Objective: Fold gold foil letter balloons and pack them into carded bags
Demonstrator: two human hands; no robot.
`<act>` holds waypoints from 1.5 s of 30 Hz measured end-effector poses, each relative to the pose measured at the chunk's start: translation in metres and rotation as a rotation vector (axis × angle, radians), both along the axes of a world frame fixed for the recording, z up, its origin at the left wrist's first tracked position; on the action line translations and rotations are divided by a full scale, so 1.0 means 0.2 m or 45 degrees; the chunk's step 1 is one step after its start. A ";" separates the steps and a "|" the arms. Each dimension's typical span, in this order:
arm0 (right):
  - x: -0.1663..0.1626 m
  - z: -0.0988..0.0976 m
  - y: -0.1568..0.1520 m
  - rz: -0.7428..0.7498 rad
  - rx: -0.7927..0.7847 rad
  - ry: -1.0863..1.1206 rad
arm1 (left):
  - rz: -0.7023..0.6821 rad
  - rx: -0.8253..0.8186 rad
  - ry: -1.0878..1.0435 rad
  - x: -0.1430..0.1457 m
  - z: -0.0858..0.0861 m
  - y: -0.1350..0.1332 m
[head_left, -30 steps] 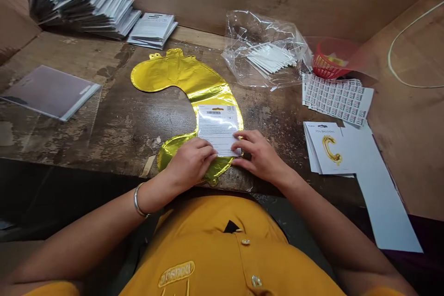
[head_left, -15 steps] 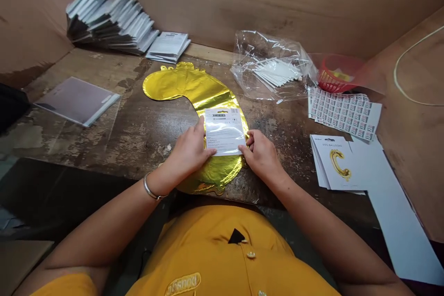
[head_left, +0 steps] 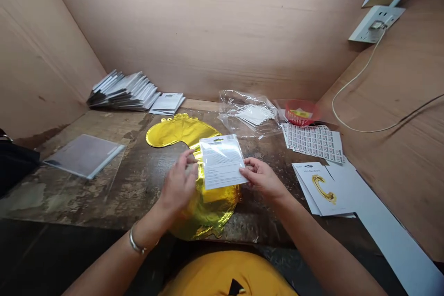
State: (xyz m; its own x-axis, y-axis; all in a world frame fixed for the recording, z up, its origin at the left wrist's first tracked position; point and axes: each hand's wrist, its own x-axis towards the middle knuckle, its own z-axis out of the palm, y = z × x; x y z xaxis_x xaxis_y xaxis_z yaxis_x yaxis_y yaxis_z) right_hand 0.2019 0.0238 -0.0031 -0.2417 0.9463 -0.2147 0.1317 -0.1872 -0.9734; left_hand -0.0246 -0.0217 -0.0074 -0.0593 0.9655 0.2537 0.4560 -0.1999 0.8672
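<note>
A flat gold foil balloon (head_left: 180,132) shaped like the letter C lies on the worn wooden table (head_left: 138,185). A white printed card in a clear sleeve (head_left: 222,161) is held up above the balloon's lower part. My right hand (head_left: 262,178) pinches the card's right edge. My left hand (head_left: 178,182) is at the card's left edge, fingers curled, with gold foil showing just beneath it. Whether the left fingers also grip the foil is unclear.
A fanned stack of packed cards (head_left: 121,90) sits at the back left, a clear sleeve pile (head_left: 85,155) at the left. A plastic bag of white straws (head_left: 251,113), a red basket (head_left: 300,113), a sticker sheet (head_left: 314,141) and printed C cards (head_left: 322,189) lie at the right.
The card has been lifted off the balloon and is now held up between both hands. The camera has tilted upward, showing more of the back wall.
</note>
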 end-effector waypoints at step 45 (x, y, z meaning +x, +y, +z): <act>0.29 -0.05 1.13 0.132 0.667 -1.758 | -0.681 0.189 1.296 0.37 -0.10 1.16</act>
